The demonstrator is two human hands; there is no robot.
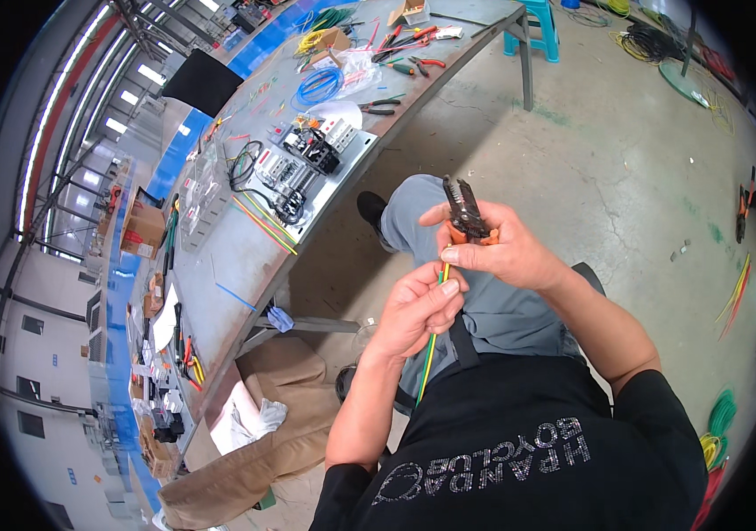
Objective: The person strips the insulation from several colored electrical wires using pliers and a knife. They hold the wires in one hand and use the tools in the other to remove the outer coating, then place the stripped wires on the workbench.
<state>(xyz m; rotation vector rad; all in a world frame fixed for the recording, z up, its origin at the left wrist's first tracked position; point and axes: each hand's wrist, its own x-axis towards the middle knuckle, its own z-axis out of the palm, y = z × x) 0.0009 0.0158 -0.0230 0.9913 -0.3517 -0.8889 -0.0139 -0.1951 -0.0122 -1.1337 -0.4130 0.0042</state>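
Over my lap, my left hand point(420, 310) pinches a yellow-and-green striped wire point(429, 358), whose lower length hangs down toward my shirt. Just above it, my right hand point(510, 248) is closed around a pair of wire strippers point(464, 205) with dark jaws and orange handles. The jaws point up and away from me. The wire's upper end reaches up to the right thumb; whether it touches the tool I cannot tell. On the table to the left lies a metal plate point(335, 188) carrying electrical parts, among them a black contactor point(314, 152).
Yellow, green and red wires point(264, 226) lie beside the plate on the grey metal table point(218, 257). Farther along are a blue wire coil point(318, 86), pliers point(381, 107) and cutters. Another person's brown-trousered leg point(245, 460) is at lower left. A teal stool point(533, 31) stands beyond.
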